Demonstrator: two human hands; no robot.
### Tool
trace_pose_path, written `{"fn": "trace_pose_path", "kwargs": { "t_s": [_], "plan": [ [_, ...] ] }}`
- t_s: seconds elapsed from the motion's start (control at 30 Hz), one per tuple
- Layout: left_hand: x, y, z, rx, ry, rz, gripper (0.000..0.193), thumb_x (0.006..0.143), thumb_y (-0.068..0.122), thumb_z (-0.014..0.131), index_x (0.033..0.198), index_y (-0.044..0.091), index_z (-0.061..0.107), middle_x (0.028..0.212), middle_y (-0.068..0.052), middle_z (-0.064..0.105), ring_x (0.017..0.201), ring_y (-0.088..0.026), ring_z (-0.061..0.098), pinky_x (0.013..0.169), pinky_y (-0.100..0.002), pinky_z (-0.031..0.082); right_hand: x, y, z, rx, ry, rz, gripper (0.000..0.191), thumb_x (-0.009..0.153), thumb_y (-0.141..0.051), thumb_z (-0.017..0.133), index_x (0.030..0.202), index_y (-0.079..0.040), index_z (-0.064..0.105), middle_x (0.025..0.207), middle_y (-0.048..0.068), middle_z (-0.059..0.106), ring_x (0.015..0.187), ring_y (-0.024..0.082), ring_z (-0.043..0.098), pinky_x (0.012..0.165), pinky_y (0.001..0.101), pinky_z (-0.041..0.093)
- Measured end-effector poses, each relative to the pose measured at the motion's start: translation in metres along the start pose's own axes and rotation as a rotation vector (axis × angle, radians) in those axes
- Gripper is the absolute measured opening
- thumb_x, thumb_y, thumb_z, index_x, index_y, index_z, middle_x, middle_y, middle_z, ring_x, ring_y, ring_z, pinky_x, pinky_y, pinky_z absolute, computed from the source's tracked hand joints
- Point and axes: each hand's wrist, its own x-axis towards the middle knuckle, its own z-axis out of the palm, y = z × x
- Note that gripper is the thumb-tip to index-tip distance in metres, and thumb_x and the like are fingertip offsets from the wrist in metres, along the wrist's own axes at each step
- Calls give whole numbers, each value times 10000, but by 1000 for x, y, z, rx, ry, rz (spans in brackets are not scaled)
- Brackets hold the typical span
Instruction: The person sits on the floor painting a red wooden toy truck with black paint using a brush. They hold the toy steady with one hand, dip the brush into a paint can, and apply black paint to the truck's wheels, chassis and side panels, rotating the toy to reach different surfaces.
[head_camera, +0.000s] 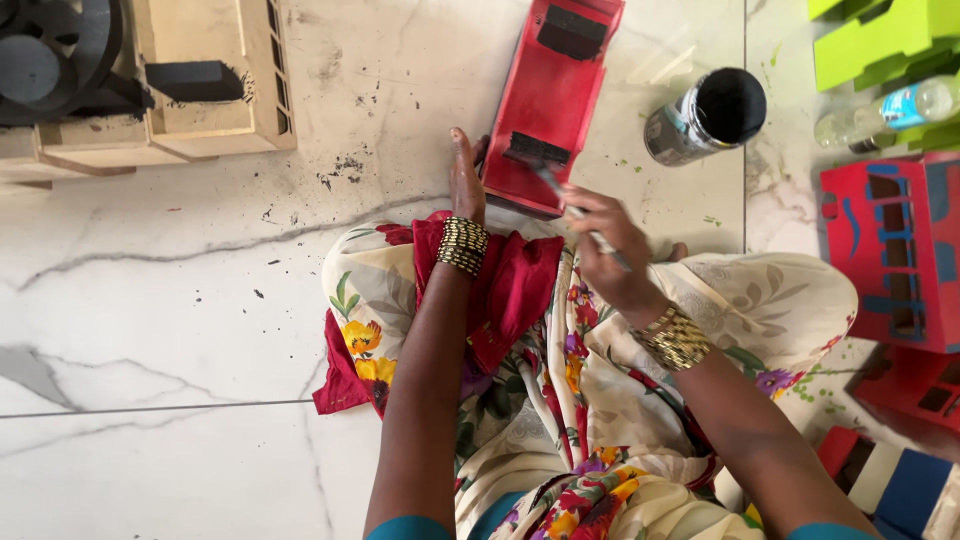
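Observation:
A long red painted wooden piece (549, 100) with black recessed patches lies on the marble floor ahead of my knees. My left hand (466, 181) rests against its near left edge, steadying it. In my right hand (611, 250) is a thin paintbrush (568, 203), whose tip touches the black patch at the near end of the red piece. Gold bangles circle both wrists. An open paint tin (706, 116) with black paint inside lies just right of the red piece.
An unpainted wooden frame (205, 80) with a black block sits at the top left beside a dark round object (45, 55). Green pieces (880, 40), a plastic bottle (890, 108) and red-and-blue pieces (895, 250) crowd the right side. Paint specks dot the floor.

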Motion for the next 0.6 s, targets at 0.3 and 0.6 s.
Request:
{"fn": "trace_pose_path", "kwargs": {
  "t_s": [0.3,0.6],
  "plan": [
    [-5,6,3,42,5,-54,1128,910,825,219,1456,-124,485,1513,-273,514,1459,-341,425,1208,-455,242,15,10,10,-114,47,-36,150,981,96,641,1028,-23,565,1243,178,662,1219,327,680,1007,393,608],
    [-4,5,6,78,8,7,1126,927,827,215,1448,-128,502,1505,-278,535,1461,-337,447,1242,-435,222,21,7,-24,234,193,172,127,1050,83,612,1067,0,518,1233,168,657,1172,222,701,976,309,632]
  ]
}}
